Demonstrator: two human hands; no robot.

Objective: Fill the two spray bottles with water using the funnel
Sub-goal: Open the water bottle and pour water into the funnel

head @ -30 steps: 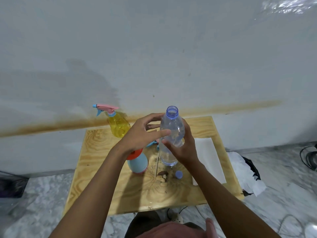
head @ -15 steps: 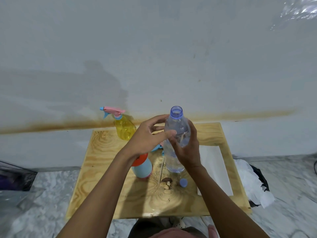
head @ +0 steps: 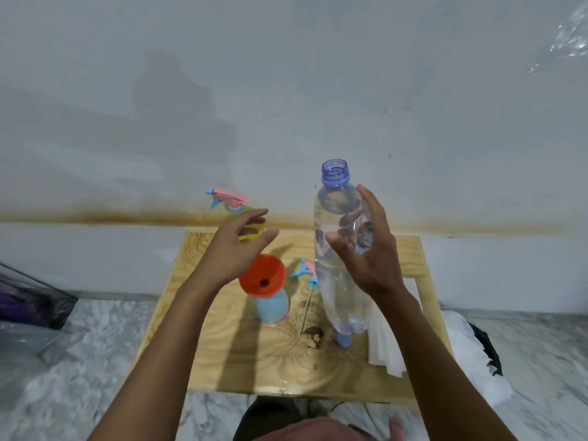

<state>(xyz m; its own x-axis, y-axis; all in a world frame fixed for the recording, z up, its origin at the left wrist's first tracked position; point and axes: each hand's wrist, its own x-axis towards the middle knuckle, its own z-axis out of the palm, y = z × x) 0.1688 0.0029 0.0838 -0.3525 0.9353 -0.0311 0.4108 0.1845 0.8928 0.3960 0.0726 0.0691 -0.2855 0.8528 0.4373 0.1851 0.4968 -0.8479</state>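
Clear smooth plastic bottle (head: 331,281) in right hand (head: 372,256); orange conical funnel (head: 262,275)

1. We see only the trigger head and slivers of yellow of the yellow spray bottle (head: 229,197); the left grip (head: 237,249) covers the rest.
2. The funnel (head: 262,275) hides the blue spray bottle's (head: 272,308) neck.
3. The water bottle (head: 342,249) covers part of the loose spray head (head: 304,269) and the blue cap (head: 343,340).
4. The right grip's (head: 372,264) fingers show only warped through the plastic.
5. We cannot name the brown scrap (head: 313,337) on the worktop (head: 270,361).
6. The left edge cuts off a dark box (head: 31,300).
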